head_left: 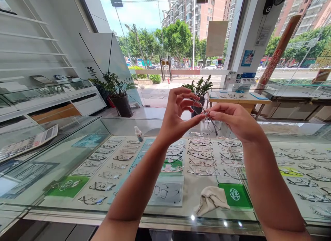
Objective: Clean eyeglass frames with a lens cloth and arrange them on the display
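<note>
Both my hands are raised above a glass display counter (pixel 181 213), holding one pair of thin metal-framed glasses (pixel 210 122) between them. My left hand (pixel 178 115) pinches the frame at its left side with thumb and fingers, the other fingers curled above it. My right hand (pixel 232 122) is closed on the frame's right side, knuckles up. One round lens hangs below my right fingers. Under the glass lie several rows of spectacles (pixel 199 154).
A crumpled beige cloth (pixel 212 199) lies on the counter by a green card (pixel 235 194). A small white spray bottle (pixel 139 133) stands further back. A calculator (pixel 33 141) rests on the left counter. Potted plants (pixel 119 92) stand by the shop window.
</note>
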A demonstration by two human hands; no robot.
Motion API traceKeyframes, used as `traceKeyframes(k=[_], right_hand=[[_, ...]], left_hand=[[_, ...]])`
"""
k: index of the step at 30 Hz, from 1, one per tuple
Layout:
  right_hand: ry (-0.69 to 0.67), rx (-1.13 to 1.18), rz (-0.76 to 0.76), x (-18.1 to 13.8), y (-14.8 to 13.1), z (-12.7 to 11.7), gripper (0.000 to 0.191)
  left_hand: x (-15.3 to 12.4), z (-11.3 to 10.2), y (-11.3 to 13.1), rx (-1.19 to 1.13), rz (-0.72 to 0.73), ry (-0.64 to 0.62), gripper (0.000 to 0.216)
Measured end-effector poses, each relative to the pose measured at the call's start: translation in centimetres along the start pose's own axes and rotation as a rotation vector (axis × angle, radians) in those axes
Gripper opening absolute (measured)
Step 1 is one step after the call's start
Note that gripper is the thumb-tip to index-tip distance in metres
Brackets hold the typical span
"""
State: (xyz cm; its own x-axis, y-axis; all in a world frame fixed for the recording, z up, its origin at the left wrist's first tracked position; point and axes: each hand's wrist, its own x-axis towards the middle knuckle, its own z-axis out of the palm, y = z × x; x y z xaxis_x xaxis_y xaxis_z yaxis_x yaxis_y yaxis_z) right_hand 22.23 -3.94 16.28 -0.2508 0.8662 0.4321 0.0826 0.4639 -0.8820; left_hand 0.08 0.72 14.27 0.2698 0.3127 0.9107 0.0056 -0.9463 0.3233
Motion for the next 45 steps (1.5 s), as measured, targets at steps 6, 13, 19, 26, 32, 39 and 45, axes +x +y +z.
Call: traceKeyframes(k=[6, 13, 19, 26, 32, 39, 45], right_hand=[[0.153, -0.017, -0.021, 0.4, 0.5, 0.3, 0.016], [0.312, -0.103, -0.091, 0.7, 1.1, 0.7, 0.018], [0.379, -0.262, -0.175, 0.3, 0.6, 2.0, 0.018], [0.305, -0.484, -0.167, -0.1, 0.3, 3.4, 0.02], [0.225, -0.617, -0.06, -0.6, -0.1, 3.1, 0.024], [0.27, -0.634, -0.1, -0.6, -0.1, 1.5, 0.013], [0.241, -0.619, -0.105, -0.9, -0.6, 1.4, 0.009]], left_hand=[[0.0, 0.3, 1.1, 0.238, 0.026, 0.251, 0.044], [-0.4, 1.7, 3.9, 0.239, -0.203, 0.001, 0.02], [-0.8, 2.7, 2.9, 0.071, -0.454, 0.032, 0.026], [-0.8, 2.4, 0.7, -0.045, -0.552, 0.085, 0.038], [-0.6, 0.2, -1.3, 0.194, -0.614, -0.029, 0.023], [-0.8, -4.3, -5.5, 0.747, -0.737, -0.515, 0.02], [-3.1, -5.2, -10.5, 0.868, -1.043, -0.976, 0.025]])
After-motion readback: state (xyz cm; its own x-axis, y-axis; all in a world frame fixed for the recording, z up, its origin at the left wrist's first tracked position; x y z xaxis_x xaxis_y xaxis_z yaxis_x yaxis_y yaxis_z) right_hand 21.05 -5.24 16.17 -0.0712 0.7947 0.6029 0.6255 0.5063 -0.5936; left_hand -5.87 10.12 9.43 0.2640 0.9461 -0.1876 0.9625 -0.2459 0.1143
